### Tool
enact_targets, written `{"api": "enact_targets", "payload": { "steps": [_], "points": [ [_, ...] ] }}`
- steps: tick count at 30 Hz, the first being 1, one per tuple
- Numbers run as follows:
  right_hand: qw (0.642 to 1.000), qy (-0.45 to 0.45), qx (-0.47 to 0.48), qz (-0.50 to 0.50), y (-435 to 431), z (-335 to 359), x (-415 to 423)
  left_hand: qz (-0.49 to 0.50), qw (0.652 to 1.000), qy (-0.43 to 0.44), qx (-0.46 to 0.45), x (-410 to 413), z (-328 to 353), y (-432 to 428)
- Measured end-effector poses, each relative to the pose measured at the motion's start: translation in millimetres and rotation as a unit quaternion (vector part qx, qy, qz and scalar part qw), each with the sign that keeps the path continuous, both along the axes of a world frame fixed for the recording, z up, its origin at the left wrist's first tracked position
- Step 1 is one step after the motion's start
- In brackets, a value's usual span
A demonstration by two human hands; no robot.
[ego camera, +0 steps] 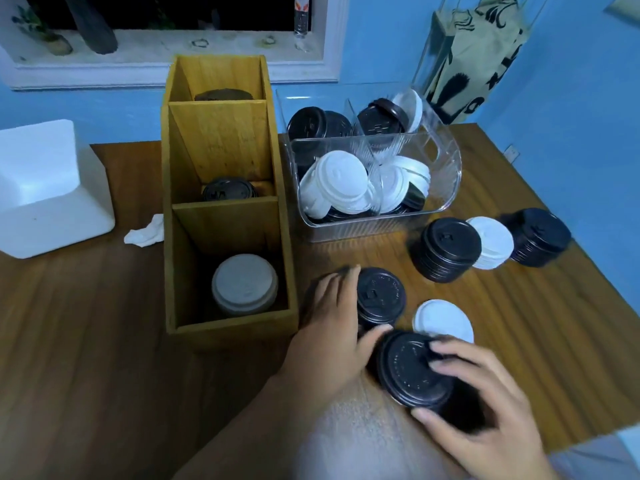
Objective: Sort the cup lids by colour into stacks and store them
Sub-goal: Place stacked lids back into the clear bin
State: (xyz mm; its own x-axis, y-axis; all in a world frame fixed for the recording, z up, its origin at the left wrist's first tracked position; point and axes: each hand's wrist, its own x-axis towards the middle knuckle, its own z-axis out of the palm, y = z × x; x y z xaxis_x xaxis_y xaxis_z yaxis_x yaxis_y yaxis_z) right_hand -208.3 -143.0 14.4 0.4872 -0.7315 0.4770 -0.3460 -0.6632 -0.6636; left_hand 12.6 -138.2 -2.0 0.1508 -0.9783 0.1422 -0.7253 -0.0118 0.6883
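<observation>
Head view: left hand (pixel 332 327) curls round one black lid stack (pixel 381 296) — right hand (pixel 485 410), at five o'clock of it, grips a tilted black stack (pixel 408 372).

Single head-worn wide-angle view; forward and down; close over the table (pixel 104 358)

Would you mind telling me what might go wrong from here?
The tilted black stack in the right hand sits near the front edge of the table; its lids may slip off. The left hand grips an upright black stack beside it; they may collide. The white lids rest against a taller black stack; lifting that may topple them.
</observation>
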Motion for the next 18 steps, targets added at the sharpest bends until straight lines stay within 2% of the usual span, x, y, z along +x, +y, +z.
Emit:
{"api": "enact_targets", "payload": {
  "steps": [5,10,12,15,18],
  "points": [
    [0.990,0.127,0.000,0.062,2.8,-9.4,-8.6,-0.011,1.000,0.009,0.027,-1.5,2.9,1.8],
    [0.962,0.272,-0.024,-0.027,13.6,-3.0,0.9,-0.015,1.000,-0.016,0.023,-1.2,2.5,2.7],
    [0.961,0.276,-0.015,-0.026,15.5,4.7,-1.4,-0.016,0.999,-0.016,0.025,-2.0,2.8,3.3],
    [0.963,0.264,0.024,0.039,8.9,15.9,-9.9,-0.020,0.999,-0.017,0.020,-2.1,3.5,4.1],
    [0.944,0.319,0.015,0.084,0.0,23.0,-8.6,-0.014,1.000,-0.019,0.017,-1.7,3.2,3.6]
  ]
}}
